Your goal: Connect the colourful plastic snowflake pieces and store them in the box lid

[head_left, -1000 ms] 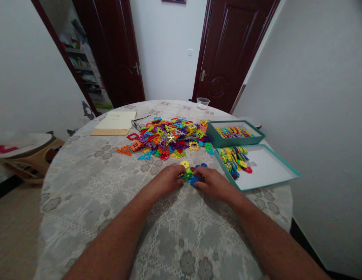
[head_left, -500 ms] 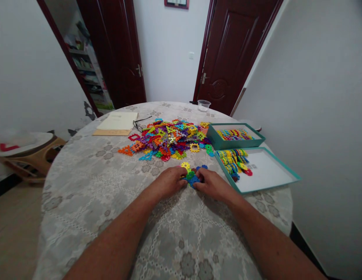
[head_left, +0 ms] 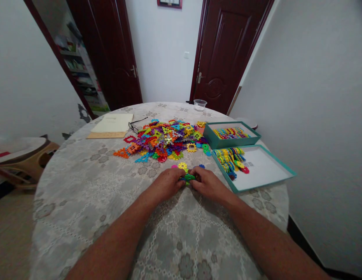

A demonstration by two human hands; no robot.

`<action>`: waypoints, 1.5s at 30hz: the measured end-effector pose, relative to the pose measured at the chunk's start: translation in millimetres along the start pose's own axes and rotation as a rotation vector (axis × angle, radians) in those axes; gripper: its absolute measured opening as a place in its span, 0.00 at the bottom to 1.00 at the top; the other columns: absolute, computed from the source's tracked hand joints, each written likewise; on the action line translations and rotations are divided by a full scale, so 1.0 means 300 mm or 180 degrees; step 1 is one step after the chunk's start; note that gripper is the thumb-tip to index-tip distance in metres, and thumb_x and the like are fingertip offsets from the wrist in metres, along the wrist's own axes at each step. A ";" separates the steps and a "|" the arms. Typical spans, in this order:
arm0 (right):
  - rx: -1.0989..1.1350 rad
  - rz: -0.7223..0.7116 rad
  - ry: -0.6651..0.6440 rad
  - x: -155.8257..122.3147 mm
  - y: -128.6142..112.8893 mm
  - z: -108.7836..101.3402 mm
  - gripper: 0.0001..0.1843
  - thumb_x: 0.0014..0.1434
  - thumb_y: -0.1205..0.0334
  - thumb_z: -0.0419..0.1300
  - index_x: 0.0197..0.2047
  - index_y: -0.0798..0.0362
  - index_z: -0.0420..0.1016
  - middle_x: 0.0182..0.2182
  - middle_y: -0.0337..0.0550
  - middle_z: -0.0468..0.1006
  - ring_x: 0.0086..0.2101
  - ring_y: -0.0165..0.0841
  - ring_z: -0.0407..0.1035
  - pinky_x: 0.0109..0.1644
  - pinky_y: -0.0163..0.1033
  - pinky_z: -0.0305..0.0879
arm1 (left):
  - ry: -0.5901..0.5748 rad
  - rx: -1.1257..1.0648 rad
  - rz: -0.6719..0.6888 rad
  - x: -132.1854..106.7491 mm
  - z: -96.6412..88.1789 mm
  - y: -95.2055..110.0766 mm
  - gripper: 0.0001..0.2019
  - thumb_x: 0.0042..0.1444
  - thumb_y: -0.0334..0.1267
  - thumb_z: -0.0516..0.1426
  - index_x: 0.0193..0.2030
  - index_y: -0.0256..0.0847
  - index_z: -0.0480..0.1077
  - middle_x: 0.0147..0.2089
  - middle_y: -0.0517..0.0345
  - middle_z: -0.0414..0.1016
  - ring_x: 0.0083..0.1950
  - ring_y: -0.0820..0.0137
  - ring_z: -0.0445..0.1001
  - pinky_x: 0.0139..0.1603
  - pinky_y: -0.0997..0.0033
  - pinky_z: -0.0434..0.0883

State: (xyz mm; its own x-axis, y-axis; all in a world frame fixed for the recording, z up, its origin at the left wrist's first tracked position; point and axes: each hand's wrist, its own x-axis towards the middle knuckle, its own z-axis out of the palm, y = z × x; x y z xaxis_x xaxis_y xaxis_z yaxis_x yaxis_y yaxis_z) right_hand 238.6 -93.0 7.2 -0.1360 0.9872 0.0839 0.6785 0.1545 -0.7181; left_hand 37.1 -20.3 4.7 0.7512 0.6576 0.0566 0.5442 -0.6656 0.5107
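My left hand (head_left: 171,181) and my right hand (head_left: 208,182) meet over the near middle of the table, fingers closed on small notched plastic discs. A green disc (head_left: 189,177) shows between the fingertips, with bits of blue and lime beside it. Just beyond the fingers lies a yellow flower-shaped disc (head_left: 182,166), with a pink one (head_left: 174,167) to its left and a blue one (head_left: 201,166) to its right. My fingers hide part of the held pieces, so how they join cannot be made out.
A heap of colourful interlocking pieces (head_left: 166,140) lies farther back. To the right are a green box (head_left: 213,140) with rows of pieces and its lid (head_left: 264,167), also holding discs. Behind are a notebook (head_left: 112,123), glasses (head_left: 133,127) and a clear plastic bowl (head_left: 200,105).
The view has shifted slightly, moving the scene left. Between my hands, the blue disc that faced me is now mostly hidden, and the green one shows tilted flatter. My hands are closer together.
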 end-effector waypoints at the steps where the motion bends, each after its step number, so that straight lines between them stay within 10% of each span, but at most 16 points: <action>1: 0.0006 -0.0009 0.0045 0.002 0.003 0.003 0.05 0.62 0.70 0.60 0.40 0.50 0.72 0.34 0.39 0.78 0.36 0.33 0.71 0.39 0.37 0.59 | 0.0015 -0.0028 -0.0031 0.001 -0.001 0.001 0.04 0.63 0.34 0.59 0.41 0.42 0.77 0.42 0.54 0.81 0.43 0.63 0.77 0.42 0.69 0.65; 16: 0.0007 0.0070 0.0145 0.003 0.013 0.010 0.07 0.60 0.70 0.59 0.41 0.51 0.74 0.32 0.37 0.77 0.34 0.33 0.70 0.37 0.36 0.58 | 0.0192 -0.0657 -0.0152 -0.002 0.016 0.016 0.25 0.55 0.29 0.61 0.60 0.46 0.68 0.49 0.57 0.80 0.48 0.64 0.77 0.45 0.70 0.68; 31: -0.0144 -0.0332 -0.0212 -0.003 -0.016 -0.007 0.10 0.56 0.73 0.62 0.39 0.49 0.71 0.35 0.37 0.75 0.38 0.33 0.67 0.41 0.36 0.57 | -0.0168 -0.0274 -0.0041 0.001 -0.013 -0.004 0.04 0.58 0.35 0.60 0.39 0.43 0.76 0.39 0.55 0.79 0.41 0.62 0.73 0.39 0.67 0.62; 45: -0.0616 -0.0363 0.0400 -0.021 -0.023 -0.105 0.11 0.62 0.66 0.63 0.48 0.49 0.72 0.42 0.43 0.80 0.43 0.37 0.72 0.47 0.38 0.62 | -0.0042 -0.1225 -0.0109 0.008 -0.025 0.035 0.16 0.61 0.39 0.57 0.55 0.43 0.72 0.39 0.58 0.75 0.39 0.67 0.73 0.41 0.69 0.68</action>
State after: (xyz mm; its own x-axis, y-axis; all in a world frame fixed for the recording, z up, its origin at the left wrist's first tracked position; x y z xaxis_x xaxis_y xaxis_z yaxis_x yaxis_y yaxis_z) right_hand 257.6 -99.2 33.3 -0.1370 0.9583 0.2508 0.7911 0.2583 -0.5545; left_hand 41.8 -23.1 16.6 0.7411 0.6710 0.0241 0.3911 -0.4606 0.7968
